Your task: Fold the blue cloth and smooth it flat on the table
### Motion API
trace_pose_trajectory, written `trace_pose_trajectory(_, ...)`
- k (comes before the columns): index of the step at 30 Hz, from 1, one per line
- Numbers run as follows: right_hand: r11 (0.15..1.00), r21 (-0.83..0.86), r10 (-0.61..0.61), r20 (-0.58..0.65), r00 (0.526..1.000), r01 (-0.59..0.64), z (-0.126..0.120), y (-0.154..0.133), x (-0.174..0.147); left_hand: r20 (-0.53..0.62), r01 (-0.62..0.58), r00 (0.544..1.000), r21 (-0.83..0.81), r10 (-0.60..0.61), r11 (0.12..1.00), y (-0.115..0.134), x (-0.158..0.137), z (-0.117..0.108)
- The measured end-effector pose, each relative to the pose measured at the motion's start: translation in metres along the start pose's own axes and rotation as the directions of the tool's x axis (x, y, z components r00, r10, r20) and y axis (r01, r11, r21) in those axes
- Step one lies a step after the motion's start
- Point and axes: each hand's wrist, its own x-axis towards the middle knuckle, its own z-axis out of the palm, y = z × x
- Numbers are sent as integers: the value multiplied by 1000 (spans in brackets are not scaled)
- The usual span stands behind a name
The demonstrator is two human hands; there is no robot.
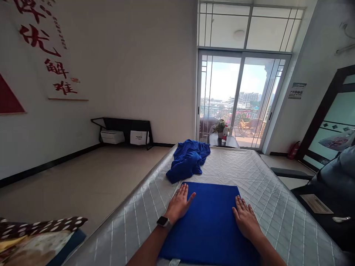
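A flat blue rectangle of cloth [212, 221] lies smooth before me on a light quilted surface [149, 210]. Whether a board sits inside the cloth I cannot tell. My left hand [179, 205], with a watch [163, 221] on the wrist, rests flat on its left edge, fingers stretched out. On the opposite edge my right hand [245, 218] lies flat too, fingers apart. Neither hand grips anything. A small pale tag [174, 262] shows at the near left edge. Beyond the rectangle, a crumpled blue cloth [188, 160] lies in a heap.
A small dark table [231, 141] with a potted plant [220, 127] and a bottle [224, 135] stands past the far edge. At lower left are patterned fabrics [36, 240]. To the right, a dark seat [330, 221] carries a card [316, 204] and a small white object [341, 219].
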Motion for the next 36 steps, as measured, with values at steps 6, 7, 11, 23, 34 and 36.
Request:
trace_pose_trajectory(6,999,46,26,5,1000,-26,-4,-2,0,-15,12,1000,66,-11,998,-4,3,1)
trace_pose_trajectory(7,998,56,29,6,1000,-30,-5,-3,0,-13,16,1000,71,-15,997,-1,3,0)
trace_pose_trajectory(11,997,72,24,15,1000,-25,-9,-4,-2,36,-123,992,32,122,992,48,-2,-4)
trace_pose_trajectory(23,999,31,-21,-5,1000,21,-4,1,-1,99,-391,909,-128,404,911,189,-25,15)
trace_pose_trajectory(34,1000,18,13,-11,1000,-13,0,1,1,85,-48,996,71,42,996,8,-56,-23)
trace_pose_trajectory(36,1000,13,14,-25,1000,-13,3,2,1,61,-25,998,77,20,997,-6,-59,-22)
